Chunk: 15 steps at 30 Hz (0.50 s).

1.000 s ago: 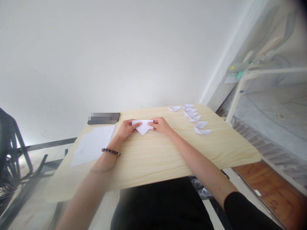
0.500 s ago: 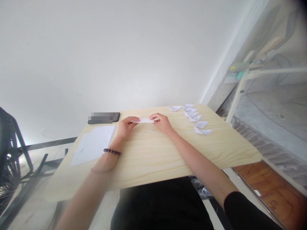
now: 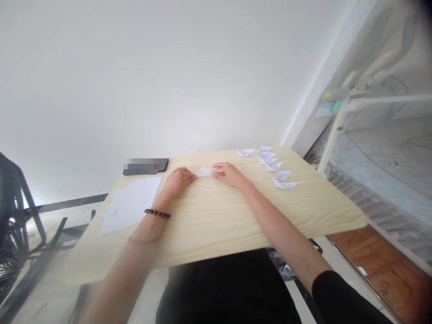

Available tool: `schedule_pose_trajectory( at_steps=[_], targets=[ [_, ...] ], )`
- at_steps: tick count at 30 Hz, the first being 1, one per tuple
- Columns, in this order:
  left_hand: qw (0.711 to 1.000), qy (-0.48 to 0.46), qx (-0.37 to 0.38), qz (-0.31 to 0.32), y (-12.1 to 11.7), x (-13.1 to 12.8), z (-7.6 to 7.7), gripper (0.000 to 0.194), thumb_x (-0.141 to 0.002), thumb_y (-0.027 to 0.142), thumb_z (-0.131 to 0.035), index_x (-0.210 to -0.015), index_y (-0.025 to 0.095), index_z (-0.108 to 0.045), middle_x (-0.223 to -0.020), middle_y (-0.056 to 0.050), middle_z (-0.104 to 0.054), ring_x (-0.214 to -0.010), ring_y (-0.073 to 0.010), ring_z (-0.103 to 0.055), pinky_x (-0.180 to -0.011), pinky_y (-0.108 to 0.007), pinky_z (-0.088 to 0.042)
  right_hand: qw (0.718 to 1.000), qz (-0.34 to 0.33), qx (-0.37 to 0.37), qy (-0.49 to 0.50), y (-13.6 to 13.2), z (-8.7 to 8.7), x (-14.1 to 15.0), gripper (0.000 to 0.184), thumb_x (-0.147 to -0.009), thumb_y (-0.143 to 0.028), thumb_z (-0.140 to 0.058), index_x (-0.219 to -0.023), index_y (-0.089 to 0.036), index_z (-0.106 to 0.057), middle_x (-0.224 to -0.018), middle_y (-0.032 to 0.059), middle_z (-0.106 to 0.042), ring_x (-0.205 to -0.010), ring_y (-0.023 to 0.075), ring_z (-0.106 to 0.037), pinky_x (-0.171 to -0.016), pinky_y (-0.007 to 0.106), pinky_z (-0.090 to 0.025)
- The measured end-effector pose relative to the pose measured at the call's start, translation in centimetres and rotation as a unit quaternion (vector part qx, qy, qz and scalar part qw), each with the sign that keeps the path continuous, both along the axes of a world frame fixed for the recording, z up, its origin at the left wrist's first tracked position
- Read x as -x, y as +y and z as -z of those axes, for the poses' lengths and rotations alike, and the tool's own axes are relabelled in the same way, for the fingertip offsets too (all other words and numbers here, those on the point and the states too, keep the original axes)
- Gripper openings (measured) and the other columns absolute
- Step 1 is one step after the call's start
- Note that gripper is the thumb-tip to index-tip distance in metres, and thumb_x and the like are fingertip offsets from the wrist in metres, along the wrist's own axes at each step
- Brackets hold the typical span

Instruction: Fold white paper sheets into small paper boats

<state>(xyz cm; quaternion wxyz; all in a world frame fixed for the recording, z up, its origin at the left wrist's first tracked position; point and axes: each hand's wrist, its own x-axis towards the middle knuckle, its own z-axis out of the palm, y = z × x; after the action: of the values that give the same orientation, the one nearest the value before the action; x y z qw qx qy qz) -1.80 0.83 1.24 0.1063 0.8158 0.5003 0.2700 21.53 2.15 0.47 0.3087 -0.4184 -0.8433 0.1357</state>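
Observation:
A small piece of folded white paper (image 3: 204, 172) shows a peaked, triangular shape between my hands, low over the table. My left hand (image 3: 180, 180) is closed on its left corner, fingers bent and pressed together. At the right corner, my right hand (image 3: 229, 173) pinches the paper between thumb and fingers. To the right stand several folded paper boats (image 3: 274, 166), most of them in a slanting row. White paper sheets (image 3: 133, 202) lie flat to the left of my left hand.
A dark phone-like object (image 3: 163, 165), partly blurred out, lies at the table's back left. The pale wooden table (image 3: 216, 220) meets a white wall (image 3: 202, 81) behind. A white metal frame (image 3: 332, 139) stands at right, and a dark chair-like frame (image 3: 27, 198) at left.
The paper has gone from a flat strip shape to a peaked triangle. Both hands have shifted their grip to its lower corners and sit slightly lower.

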Motion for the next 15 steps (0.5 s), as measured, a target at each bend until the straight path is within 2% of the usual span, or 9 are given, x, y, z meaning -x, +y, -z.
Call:
schedule_pose_trajectory(
  at_steps=[4, 9, 15],
  targets=[
    [1.000, -0.019, 0.011, 0.003, -0.19, 0.05, -0.32, 0.033, -0.075, 0.045, -0.046, -0.079, 0.021, -0.068, -0.085, -0.007, -0.062, -0.083, -0.0219, -0.055, -0.074, -0.029, -0.041, 1.000, -0.006, 0.014, 0.023, 0.02, -0.13, -0.15, 0.022, -0.079, -0.031, -0.049, -0.081, -0.019, -0.068, -0.097, 0.0053, -0.061, -0.089, 0.0149, -0.053, -0.082, 0.028, -0.038],
    [0.999, -0.005, -0.005, 0.034, -0.36, -0.30, -0.09, 0.036, -0.076, 0.047, -0.045, -0.088, 0.022, -0.068, -0.080, -0.007, -0.061, -0.085, -0.0216, -0.052, -0.076, -0.030, -0.040, 0.999, -0.015, 0.017, 0.025, -0.05, 0.06, 0.04, 0.019, -0.077, -0.029, -0.052, -0.079, -0.018, -0.068, -0.083, 0.0040, -0.062, -0.077, 0.0126, -0.053, -0.074, 0.025, -0.038],
    [0.997, 0.000, 0.001, 0.071, -0.36, -0.75, -0.01, 0.036, -0.078, 0.046, -0.043, -0.088, 0.022, -0.067, -0.079, -0.007, -0.060, -0.083, -0.0208, -0.051, -0.078, -0.031, -0.038, 1.000, -0.016, 0.008, 0.018, -0.41, -0.15, 0.44, 0.017, -0.075, -0.033, -0.056, -0.078, -0.021, -0.068, -0.080, 0.0026, -0.062, -0.080, 0.0140, -0.050, -0.077, 0.027, -0.035]
  ],
)
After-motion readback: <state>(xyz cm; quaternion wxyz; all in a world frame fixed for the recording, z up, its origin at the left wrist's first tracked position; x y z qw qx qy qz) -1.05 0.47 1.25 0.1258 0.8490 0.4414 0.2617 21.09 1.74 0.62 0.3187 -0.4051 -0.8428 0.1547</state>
